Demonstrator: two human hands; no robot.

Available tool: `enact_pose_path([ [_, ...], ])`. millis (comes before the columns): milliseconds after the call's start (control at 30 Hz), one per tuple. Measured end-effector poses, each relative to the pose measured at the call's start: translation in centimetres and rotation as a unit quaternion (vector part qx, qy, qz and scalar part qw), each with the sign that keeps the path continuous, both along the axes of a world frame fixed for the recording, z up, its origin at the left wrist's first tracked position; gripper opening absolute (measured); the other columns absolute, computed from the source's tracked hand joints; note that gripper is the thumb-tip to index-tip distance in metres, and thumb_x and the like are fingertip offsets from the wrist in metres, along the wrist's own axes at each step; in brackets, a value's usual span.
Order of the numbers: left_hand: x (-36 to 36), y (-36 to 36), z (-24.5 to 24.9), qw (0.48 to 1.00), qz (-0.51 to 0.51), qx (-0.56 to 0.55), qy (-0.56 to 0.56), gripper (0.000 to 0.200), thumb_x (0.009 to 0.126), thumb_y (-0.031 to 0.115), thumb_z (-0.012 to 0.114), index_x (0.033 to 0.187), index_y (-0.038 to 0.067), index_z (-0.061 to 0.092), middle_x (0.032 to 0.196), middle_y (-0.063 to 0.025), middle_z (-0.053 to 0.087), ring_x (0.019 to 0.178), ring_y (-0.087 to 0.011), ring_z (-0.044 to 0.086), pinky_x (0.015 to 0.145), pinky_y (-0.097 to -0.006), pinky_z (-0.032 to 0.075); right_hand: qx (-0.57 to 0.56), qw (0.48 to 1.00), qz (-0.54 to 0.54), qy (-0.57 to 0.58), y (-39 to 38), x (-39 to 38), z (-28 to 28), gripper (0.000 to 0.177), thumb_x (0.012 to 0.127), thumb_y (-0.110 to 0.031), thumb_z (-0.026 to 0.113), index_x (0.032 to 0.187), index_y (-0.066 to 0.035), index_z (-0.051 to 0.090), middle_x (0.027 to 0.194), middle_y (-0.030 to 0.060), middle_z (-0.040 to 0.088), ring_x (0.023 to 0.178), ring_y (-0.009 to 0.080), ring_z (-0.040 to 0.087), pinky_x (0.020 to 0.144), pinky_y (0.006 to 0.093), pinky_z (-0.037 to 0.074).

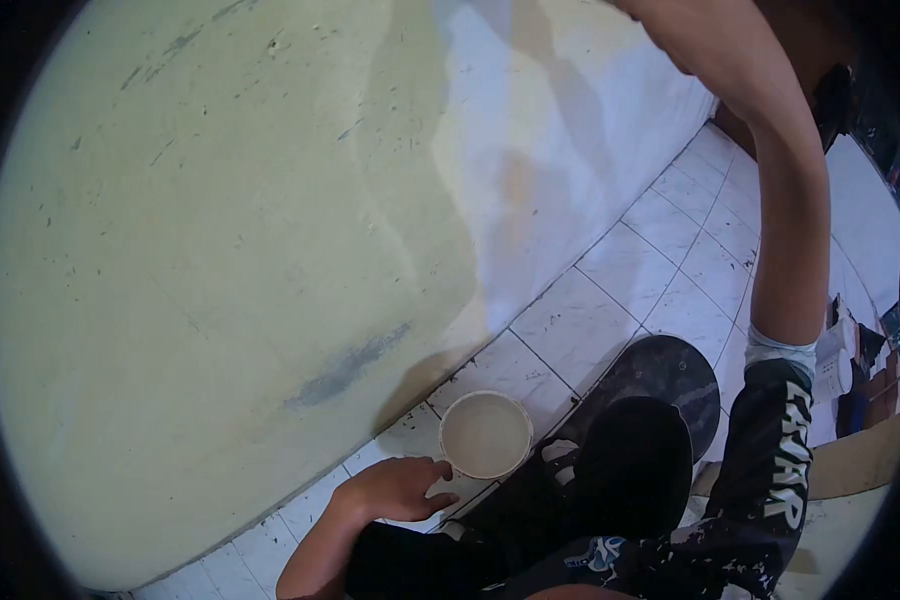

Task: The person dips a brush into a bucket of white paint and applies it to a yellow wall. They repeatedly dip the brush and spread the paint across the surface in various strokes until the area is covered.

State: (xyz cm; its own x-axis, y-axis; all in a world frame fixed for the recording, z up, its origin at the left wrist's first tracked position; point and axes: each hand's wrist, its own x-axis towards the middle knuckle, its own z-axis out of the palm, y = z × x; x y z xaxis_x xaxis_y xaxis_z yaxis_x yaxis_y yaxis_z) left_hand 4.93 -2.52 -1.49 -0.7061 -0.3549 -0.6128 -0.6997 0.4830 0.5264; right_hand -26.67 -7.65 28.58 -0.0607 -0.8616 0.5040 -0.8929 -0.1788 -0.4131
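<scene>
At the lower left, my left hand (400, 488) hangs beside the rim of a round whitish container (486, 434), its thumb and fingers apart and nothing between them. The container stands on the tiled floor and looks pale inside; what it holds is unclear. My right arm reaches up along the right side to the top edge, where only part of my right hand (675, 28) shows. Its fingers are out of frame, so anything in them is hidden. A pale yellow-green wall (230, 250) with grey scuffs is nearest to it.
White floor tiles (610, 265) run along the wall's foot. A dark rounded surface (685, 375) lies beside my black-clothed knee (635, 445). White containers (835, 370) and mixed items stand at the far right, with a curved beige edge (860, 460) below them.
</scene>
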Motion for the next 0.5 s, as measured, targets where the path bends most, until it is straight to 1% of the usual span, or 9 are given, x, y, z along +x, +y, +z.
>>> enact_pose_path([
  [33, 0.1, 0.0, -0.2, 1.0, 0.002, 0.004, 0.007, 0.048, 0.097, 0.044, 0.052, 0.125, 0.005, 0.057, 0.104, -0.0232, 0.065, 0.101, -0.0396, 0.062, 0.088, -0.0464, 0.048, -0.157, 0.986, 0.011, 0.061, -0.4, 0.3, -1.5, 0.021, 0.095, -0.013, 0.056, 0.112, -0.001, 0.061, 0.071, 0.0037, 0.056, 0.054, 0.0089, 0.044, 0.049, 0.0255, 0.036],
  [67, 0.1, 0.0, -0.1, 1.0, 0.002, 0.007, 0.006, 0.048, 0.097, 0.044, 0.052, 0.125, 0.005, 0.057, 0.104, -0.0232, 0.065, 0.101, -0.0396, 0.062, 0.088, -0.0464, 0.048, -0.308, 0.943, 0.023, 0.12, -1.1, 0.4, -3.1, 0.019, 0.097, -0.015, 0.053, 0.107, 0.0, 0.06, 0.068, 0.001, 0.053, 0.051, 0.0071, 0.04, 0.045, 0.0232, 0.033],
  [100, 0.0, -0.1, 0.2, 1.0, 0.002, 0.001, 0.005, 0.048, 0.097, 0.045, 0.051, 0.125, 0.005, 0.057, 0.104, -0.0227, 0.065, 0.101, -0.0395, 0.062, 0.089, -0.0463, 0.048, -0.306, 0.944, 0.023, 0.118, -2.8, -0.4, -5.1, 0.019, 0.097, -0.015, 0.053, 0.107, 0.0, 0.06, 0.068, 0.001, 0.053, 0.051, 0.0071, 0.04, 0.045, 0.0232, 0.033],
  [167, 0.2, -0.1, 0.3, 1.0, 0.0, -0.002, 0.005, 0.048, 0.098, 0.045, 0.051, 0.125, 0.006, 0.057, 0.104, -0.0223, 0.065, 0.101, -0.0393, 0.062, 0.089, -0.0462, 0.048, -0.326, 0.944, 0.044, 0.013, -7.4, -2.7, -10.8, 0.031, 0.089, -0.023, 0.068, 0.107, 0.002, 0.066, 0.073, 0.0161, 0.062, 0.063, 0.0174, 0.058, 0.058, 0.0337, 0.045],
  [233, 0.4, -0.1, 0.1, 1.0, 0.009, -0.014, 0.007, 0.048, 0.097, 0.045, 0.051, 0.124, 0.005, 0.057, 0.104, -0.0214, 0.065, 0.101, -0.0391, 0.062, 0.089, -0.0463, 0.048, -0.193, 0.976, 0.046, -0.088, -7.8, -1.7, -18.4, 0.033, 0.085, -0.011, 0.068, 0.117, -0.003, 0.064, 0.079, 0.0203, 0.062, 0.067, 0.0311, 0.064, 0.056, 0.037, 0.048],
  [267, 0.4, -0.1, 0.0, 1.0, 0.01, -0.011, 0.009, 0.048, 0.097, 0.045, 0.051, 0.124, 0.005, 0.057, 0.104, -0.0214, 0.065, 0.101, -0.0391, 0.062, 0.089, -0.0463, 0.048, -0.251, 0.964, 0.075, -0.032, -9.2, -2.9, -24.2, 0.034, 0.086, -0.005, 0.067, 0.119, -0.002, 0.062, 0.077, 0.0184, 0.058, 0.061, 0.0317, 0.058, 0.053, 0.0368, 0.045],
  [333, 0.5, -0.3, 0.1, 1.0, 0.003, -0.003, 0.006, 0.049, 0.097, 0.046, 0.051, 0.124, 0.005, 0.057, 0.104, -0.0211, 0.065, 0.101, -0.0391, 0.062, 0.089, -0.0464, 0.048, -0.231, 0.964, 0.102, -0.083, -8.3, -2.4, -31.2, 0.036, 0.086, 0.0, 0.066, 0.121, 0.0, 0.06, 0.077, 0.0175, 0.054, 0.058, 0.0313, 0.054, 0.053, 0.0398, 0.044],
  [433, 0.5, -0.1, 0.0, 1.0, 0.005, -0.018, 0.014, 0.046, 0.096, 0.044, 0.053, 0.12, 0.005, 0.058, 0.103, -0.0211, 0.065, 0.101, -0.0388, 0.062, 0.088, -0.0467, 0.049, -0.149, 0.977, 0.107, -0.112, -6.4, -2.7, -37.9, 0.035, 0.086, 0.001, 0.064, 0.121, 0.001, 0.059, 0.08, 0.0192, 0.057, 0.063, 0.0344, 0.058, 0.056, 0.0404, 0.047],
  [500, 0.4, 0.1, 0.2, 0.999, -0.001, -0.031, 0.009, 0.046, 0.096, 0.043, 0.055, 0.12, 0.004, 0.059, 0.104, -0.0215, 0.065, 0.1, -0.0393, 0.062, 0.087, -0.0464, 0.049, -0.065, 0.987, 0.13, -0.069, -5.2, -3.5, -40.6, 0.036, 0.087, -0.001, 0.064, 0.122, 0.002, 0.057, 0.088, 0.022, 0.061, 0.07, 0.0374, 0.062, 0.059, 0.0422, 0.049],
])
